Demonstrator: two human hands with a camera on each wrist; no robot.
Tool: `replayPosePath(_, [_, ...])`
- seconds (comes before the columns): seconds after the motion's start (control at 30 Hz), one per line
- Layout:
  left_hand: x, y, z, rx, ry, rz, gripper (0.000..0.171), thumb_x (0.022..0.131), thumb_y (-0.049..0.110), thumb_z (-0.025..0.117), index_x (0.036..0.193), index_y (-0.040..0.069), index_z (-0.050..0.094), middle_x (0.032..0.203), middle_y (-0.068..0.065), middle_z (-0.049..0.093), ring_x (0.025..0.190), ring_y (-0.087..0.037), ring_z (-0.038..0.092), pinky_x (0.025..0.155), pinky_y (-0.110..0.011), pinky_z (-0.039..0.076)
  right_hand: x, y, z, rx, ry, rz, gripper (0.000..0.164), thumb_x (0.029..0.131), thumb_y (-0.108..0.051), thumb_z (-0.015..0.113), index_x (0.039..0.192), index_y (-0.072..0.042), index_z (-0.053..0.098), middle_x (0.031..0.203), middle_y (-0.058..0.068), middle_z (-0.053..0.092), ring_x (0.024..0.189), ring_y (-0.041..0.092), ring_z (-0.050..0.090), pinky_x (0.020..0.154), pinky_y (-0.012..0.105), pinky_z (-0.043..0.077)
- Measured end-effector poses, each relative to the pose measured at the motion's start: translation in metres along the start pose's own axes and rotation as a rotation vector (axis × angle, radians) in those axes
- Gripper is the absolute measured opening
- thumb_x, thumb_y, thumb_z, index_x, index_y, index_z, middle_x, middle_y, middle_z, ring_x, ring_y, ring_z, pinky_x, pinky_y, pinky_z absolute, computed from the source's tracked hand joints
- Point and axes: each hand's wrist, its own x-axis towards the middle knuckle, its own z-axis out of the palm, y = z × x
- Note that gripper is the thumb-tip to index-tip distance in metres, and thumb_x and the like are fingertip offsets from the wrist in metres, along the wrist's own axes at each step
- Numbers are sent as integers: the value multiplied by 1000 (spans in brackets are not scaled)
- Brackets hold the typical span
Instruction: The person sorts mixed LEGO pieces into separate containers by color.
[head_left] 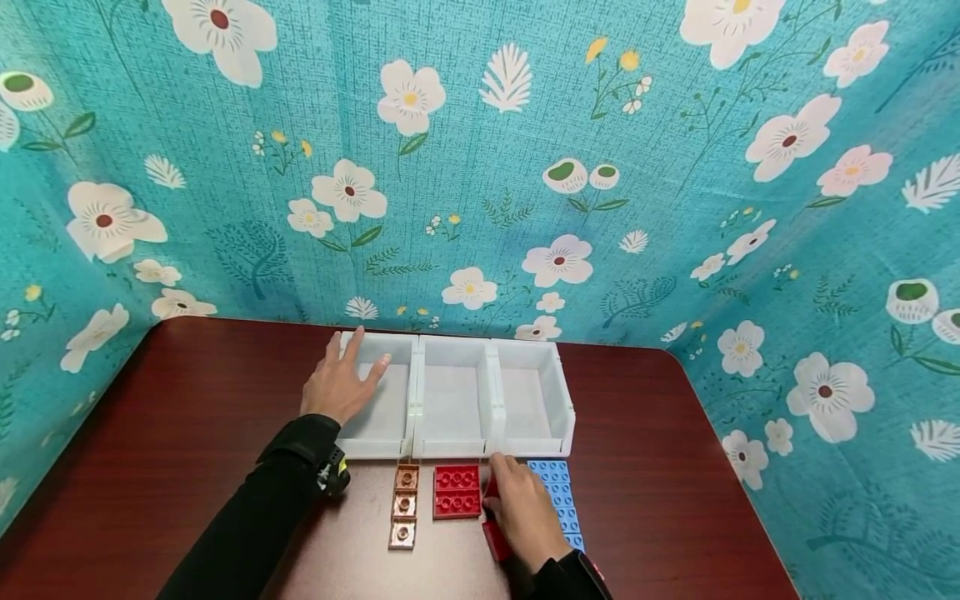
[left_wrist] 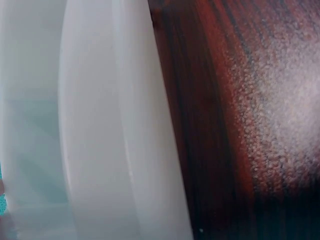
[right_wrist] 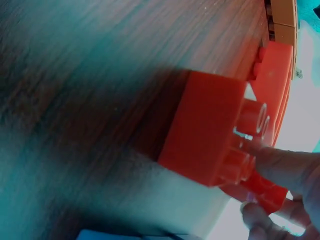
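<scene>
My left hand [head_left: 341, 383] is at the left side of the left white bin [head_left: 375, 450], its fingers spread over the rim. Nothing is held in it. In the left wrist view the pale bin wall [left_wrist: 115, 125] fills the left half. My right hand [head_left: 525, 512] pinches a small red toy brick [right_wrist: 270, 192] between thumb and fingers, partly hidden by them. Close by the fingertips is another red brick [right_wrist: 205, 130], its studs turned toward the hand. Left of the right hand lies a block of red bricks [head_left: 457, 492], studs up.
Two more white bins, the middle [head_left: 452, 448] and right [head_left: 531, 447], join the left one in a row. A column of copper-brown bricks [head_left: 404, 506] lies left of the red ones; blue bricks [head_left: 553, 483] lie right, partly behind the right hand. A floral curtain [head_left: 465, 208] surrounds the table.
</scene>
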Motion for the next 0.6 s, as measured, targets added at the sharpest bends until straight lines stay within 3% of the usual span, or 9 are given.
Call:
replayPosePath(0.17, [0,0,0,3,0,0,79,102,56,49,163,14,20,163,-30,13,133,-58,40,94,-73,42,-1,3,-1,-40,40,-74,30,78,-4,86,87,-12,59,87,0,64,76,18,66,64,32,55])
replayPosePath(0.33, [-1,0,1,5,-6,-1,80,102,56,49,163,15,19,163,-30,13,133,-58,40,94,-73,42,-3,4,-3,-123,46,-146,20,83,-6,83,94,-11,67,96,3,66,80,18,66,70,35,57])
replayPosePath(0.47, [0,1,1,2,1,1,80,102,58,49,163,15,20,163,-30,14,132,-58,41,94,-73,42,-5,5,-5,-166,36,-210,25,80,-11,87,97,-11,69,94,0,63,82,16,61,72,34,54])
replayPosePath(0.6, [0,0,2,4,5,0,80,102,57,50,163,15,21,163,-29,15,132,-58,42,92,-72,44,-8,7,-7,-222,62,-269,27,76,-17,90,86,-14,66,90,-4,60,78,14,55,69,31,49])
